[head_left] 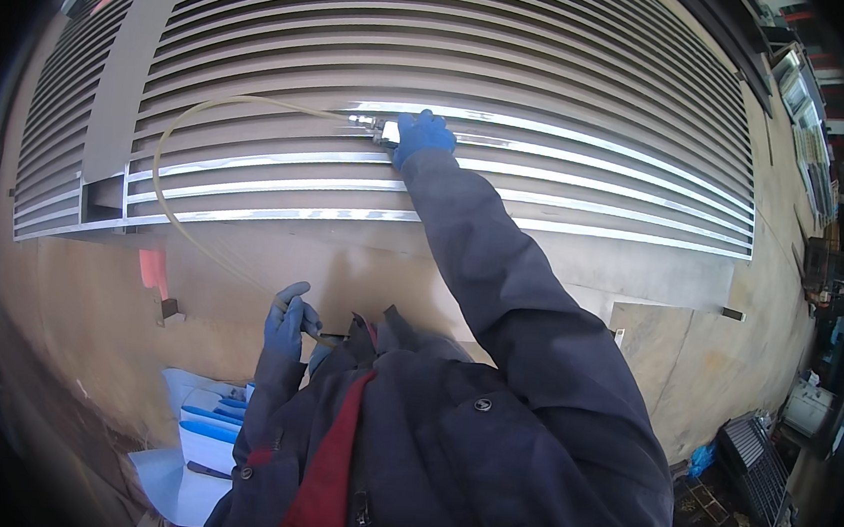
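Observation:
My right hand (426,137), in a blue glove, reaches far forward and is closed on a small silver hand tool (385,133) at the slats; its exact kind cannot be made out. From the tool's left end a pale yellowish hose (164,141) curves left and back toward my body. My left hand (286,324), gloved in blue, is low near my jacket, with its fingers curled round the hose. Before me lies a large slatted metal panel (460,53). Its nearer slats shine bright silver, while the farther ones look dull grey-beige.
A wide flat strip (134,68) crosses the panel at left. Pink pieces (154,268) show beside it. White sheets with blue parts (197,445) lie lower left. At right are a dark rack (754,463), a pale container (810,408) and leaning framed panels (805,131).

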`<state>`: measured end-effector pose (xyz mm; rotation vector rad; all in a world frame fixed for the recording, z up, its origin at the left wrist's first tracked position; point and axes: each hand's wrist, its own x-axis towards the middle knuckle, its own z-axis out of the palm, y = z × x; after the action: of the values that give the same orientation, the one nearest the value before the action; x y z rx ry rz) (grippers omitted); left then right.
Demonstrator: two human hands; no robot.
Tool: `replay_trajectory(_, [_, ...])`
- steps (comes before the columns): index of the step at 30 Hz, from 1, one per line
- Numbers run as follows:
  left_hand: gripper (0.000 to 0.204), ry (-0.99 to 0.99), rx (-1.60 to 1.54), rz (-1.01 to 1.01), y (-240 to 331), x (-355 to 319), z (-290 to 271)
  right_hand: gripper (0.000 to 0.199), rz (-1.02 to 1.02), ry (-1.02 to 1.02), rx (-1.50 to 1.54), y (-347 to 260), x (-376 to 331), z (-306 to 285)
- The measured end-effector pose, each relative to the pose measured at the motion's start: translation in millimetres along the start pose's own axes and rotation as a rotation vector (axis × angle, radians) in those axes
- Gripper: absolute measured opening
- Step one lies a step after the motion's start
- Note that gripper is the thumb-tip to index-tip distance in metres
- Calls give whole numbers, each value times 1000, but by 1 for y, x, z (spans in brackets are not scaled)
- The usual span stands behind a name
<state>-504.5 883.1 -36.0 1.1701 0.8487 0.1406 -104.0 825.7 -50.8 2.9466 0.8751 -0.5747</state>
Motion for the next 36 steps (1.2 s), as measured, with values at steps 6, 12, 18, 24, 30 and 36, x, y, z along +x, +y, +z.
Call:
replay_trajectory(6, [33, -11, -26, 13, -6, 1, -2, 53, 22, -19, -23, 21, 5, 0])
replay_trajectory(12, [34, -68, -20, -44, 0, 6, 21, 53, 244, 38, -37, 152, 2, -9])
replay_trajectory(18, [34, -80, -30, -148, 3, 11, 25, 59, 330, 55, -56, 202, 4, -12])
replay_trajectory(24, [32, -1, -60, -142, 1, 9, 15, 53, 90, 84, -88, 113, 13, 4])
replay_trajectory(30, [33, 75, -137, -79, -12, 0, -12, 53, -109, 24, -142, -5, 20, -2])
replay_trajectory(36, [32, 140, -180, -56, -23, -8, -23, 53, -206, 15, -171, -84, 27, 2])
